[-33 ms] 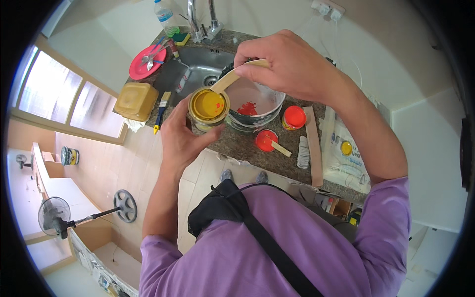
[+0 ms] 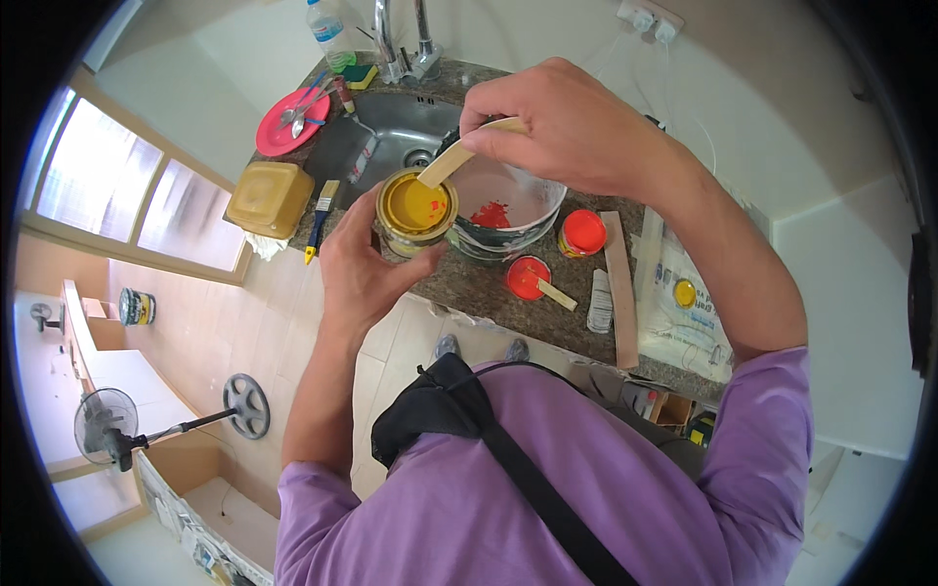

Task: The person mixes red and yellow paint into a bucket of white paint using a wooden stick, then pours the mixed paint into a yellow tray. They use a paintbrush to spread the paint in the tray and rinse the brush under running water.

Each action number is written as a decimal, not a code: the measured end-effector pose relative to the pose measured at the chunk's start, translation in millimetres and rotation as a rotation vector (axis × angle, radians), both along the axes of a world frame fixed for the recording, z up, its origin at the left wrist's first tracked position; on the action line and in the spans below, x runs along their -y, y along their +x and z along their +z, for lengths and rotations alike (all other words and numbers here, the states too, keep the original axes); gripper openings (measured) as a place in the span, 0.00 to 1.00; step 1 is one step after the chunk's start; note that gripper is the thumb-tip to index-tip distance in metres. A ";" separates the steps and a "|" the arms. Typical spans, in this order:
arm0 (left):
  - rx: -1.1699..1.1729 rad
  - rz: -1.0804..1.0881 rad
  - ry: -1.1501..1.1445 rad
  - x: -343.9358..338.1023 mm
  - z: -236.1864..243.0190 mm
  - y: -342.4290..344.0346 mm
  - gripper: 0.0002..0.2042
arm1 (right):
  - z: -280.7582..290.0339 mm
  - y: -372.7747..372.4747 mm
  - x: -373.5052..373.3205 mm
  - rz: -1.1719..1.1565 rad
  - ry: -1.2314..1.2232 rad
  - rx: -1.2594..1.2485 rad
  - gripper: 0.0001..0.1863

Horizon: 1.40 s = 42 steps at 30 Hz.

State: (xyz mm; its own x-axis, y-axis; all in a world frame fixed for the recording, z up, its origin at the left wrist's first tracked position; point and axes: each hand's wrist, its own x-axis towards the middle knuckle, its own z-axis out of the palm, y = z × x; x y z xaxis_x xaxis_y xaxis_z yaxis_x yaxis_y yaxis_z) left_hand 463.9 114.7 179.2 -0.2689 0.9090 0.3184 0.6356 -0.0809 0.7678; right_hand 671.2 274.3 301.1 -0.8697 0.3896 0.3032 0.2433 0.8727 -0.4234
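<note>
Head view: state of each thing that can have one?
yellow paint can: open, in left hand
left hand: closed around the can
right hand: pinching wooden stick
wooden stick: end at the can's mouth
bucket: open, red paint inside
paint roller: head in sink
brush: lying flat
red-topped can: upright
pink plate: holding spoons
wall socket: two plugs in

We see plain pale walls (image 2: 547,34) around a dark, speckled stone table (image 2: 471,305), with a steel sink (image 2: 396,109) set into it and a metal faucet (image 2: 422,61) behind. On our left, bright light shows through a wood-framed window (image 2: 90,168). A standing fan (image 2: 119,447) rises from the light-coloured floor (image 2: 230,317).
</note>
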 end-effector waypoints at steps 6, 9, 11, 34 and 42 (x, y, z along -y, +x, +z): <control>-0.155 0.060 0.027 -7.7 -2.9 -11.2 0.37 | -4.4 -37.6 -2.8 -0.020 0.016 0.139 0.13; -0.204 0.077 0.020 -10.5 -2.2 -14.7 0.38 | -12.9 -47.8 -10.3 0.002 -0.012 0.190 0.12; -0.222 0.083 0.022 -11.9 -1.9 -17.0 0.38 | -29.4 -53.7 -22.6 0.038 -0.126 0.171 0.12; -0.121 0.043 -0.091 -34.7 12.5 -25.4 0.37 | -45.7 35.6 -51.6 -0.369 -0.628 -0.116 0.10; -0.025 0.022 -0.219 -41.1 24.6 -20.1 0.37 | -133.3 47.7 -8.4 -0.368 0.331 -0.135 0.12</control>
